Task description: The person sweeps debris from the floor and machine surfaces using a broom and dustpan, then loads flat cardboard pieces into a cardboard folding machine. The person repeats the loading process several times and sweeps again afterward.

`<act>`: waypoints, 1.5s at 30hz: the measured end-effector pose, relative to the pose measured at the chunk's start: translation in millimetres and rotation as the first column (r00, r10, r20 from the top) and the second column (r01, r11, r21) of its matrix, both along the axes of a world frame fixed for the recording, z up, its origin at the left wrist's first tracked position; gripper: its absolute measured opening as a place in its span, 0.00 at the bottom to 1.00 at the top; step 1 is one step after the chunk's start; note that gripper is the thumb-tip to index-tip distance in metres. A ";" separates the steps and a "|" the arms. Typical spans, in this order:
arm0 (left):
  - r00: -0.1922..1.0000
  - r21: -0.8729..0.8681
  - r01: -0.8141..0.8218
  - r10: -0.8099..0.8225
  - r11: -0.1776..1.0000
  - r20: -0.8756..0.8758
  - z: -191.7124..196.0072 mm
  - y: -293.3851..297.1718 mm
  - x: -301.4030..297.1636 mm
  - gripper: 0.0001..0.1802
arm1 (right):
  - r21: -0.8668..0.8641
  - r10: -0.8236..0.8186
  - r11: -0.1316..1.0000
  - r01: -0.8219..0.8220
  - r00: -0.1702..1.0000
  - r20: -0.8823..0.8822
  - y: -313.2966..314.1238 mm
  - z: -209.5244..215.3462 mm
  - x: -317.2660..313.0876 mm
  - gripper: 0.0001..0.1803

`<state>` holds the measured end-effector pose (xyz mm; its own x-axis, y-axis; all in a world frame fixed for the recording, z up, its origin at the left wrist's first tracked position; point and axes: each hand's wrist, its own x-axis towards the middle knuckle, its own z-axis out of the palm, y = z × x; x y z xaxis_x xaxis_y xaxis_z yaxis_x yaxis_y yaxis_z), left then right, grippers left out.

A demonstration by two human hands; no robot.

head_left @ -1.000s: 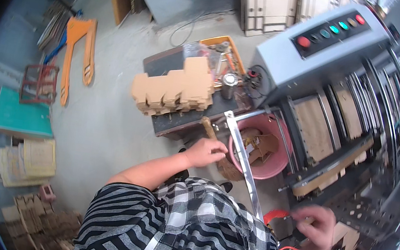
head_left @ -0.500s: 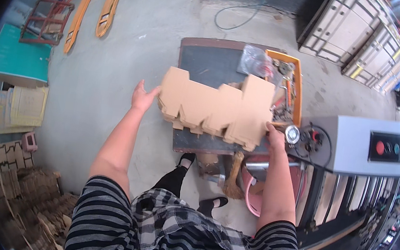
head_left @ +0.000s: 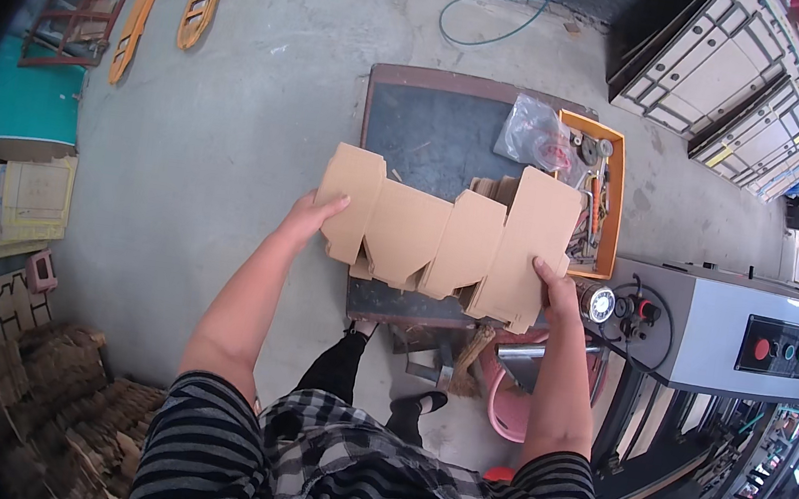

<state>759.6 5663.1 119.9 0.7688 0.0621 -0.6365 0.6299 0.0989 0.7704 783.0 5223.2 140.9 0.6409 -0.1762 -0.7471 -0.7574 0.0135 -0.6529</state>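
A stack of flat die-cut cardboard blanks, brown and notched along its edges, is held between my two hands over the dark table. My left hand grips the stack's left end, thumb on top and the other fingers hidden underneath. At the right end my right hand clasps it the same way, thumb lying on the upper face. The top blank bends along its crease lines, and more layers show below the near edge.
Behind the stack, the dark-topped table carries a clear plastic bag and an orange tray of tools. A grey machine with a button panel stands close on the right. Below are a pink bucket and a straw broom.
The stack has shifted slightly right and nearer, and its top blank now bends at the creases. My left hand, earlier with fingers spread at the edge, has closed on the left end.
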 end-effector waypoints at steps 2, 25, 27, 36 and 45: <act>1.000 -0.007 -0.015 0.015 1.000 0.027 0.8 2.2 -1.7 0.34 | 0.051 -0.011 0.999 0.006 0.995 0.099 1.1 10.0 -3.5 0.28; 0.799 0.564 0.315 -0.534 0.763 0.276 80.8 23.0 -43.8 0.65 | -0.405 0.680 0.733 -0.547 0.571 0.460 -23.2 69.3 -25.1 0.56; 0.783 0.612 0.307 -0.559 0.729 0.274 79.4 20.4 -46.1 0.66 | -0.502 0.745 0.668 -0.550 0.497 0.446 -18.7 69.6 -22.6 0.57; 0.763 0.659 0.388 -0.625 0.645 0.163 84.1 25.3 -47.7 0.65 | -0.741 0.910 0.407 -0.534 0.304 0.281 -26.0 60.4 -23.4 0.39; 0.502 0.929 0.284 -0.862 0.237 0.066 162.7 -25.0 -37.9 0.63 | -0.665 0.846 0.528 -0.528 0.390 0.363 -19.7 69.6 -28.4 0.29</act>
<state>721.8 5638.1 282.6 0.9237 -0.3629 -0.1227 -0.2848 -0.8647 0.4136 754.6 5203.5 210.5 0.9066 0.3987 -0.1386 0.1896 -0.6780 -0.7101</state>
